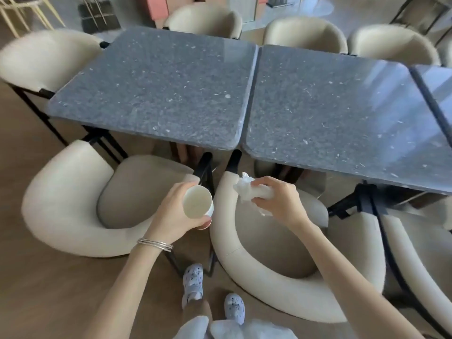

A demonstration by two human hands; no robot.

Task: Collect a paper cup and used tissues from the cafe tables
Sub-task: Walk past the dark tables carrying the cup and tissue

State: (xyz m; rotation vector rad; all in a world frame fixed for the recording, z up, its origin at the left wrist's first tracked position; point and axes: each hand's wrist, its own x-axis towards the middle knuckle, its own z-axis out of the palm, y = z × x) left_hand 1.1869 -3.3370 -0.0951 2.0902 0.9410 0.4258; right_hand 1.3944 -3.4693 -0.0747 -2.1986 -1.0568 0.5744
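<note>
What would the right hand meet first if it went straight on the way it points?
Likely the near cream chair's backrest tip, just beyond the tissues the right hand holds; depth unclear.

We count three speckled grey desks: a left desk [156, 89], a middle desk [330, 113] and a right desk [437, 81] cut off by the frame. Cream chairs come to seven for certain: a left-end chair [41, 57], a far-left chair [205, 18], a far-middle chair [305, 33], a far-right chair [391, 42], a near-left chair [73, 204], a near-middle chair [256, 265] and a near-right chair [415, 253]. We count one paper cup [197, 201], one wad of tissues [247, 189] whose sheets we cannot number, two hands, left hand [168, 211] and right hand [281, 199], and two shoes, left shoe [193, 282] and right shoe [234, 307].
</note>
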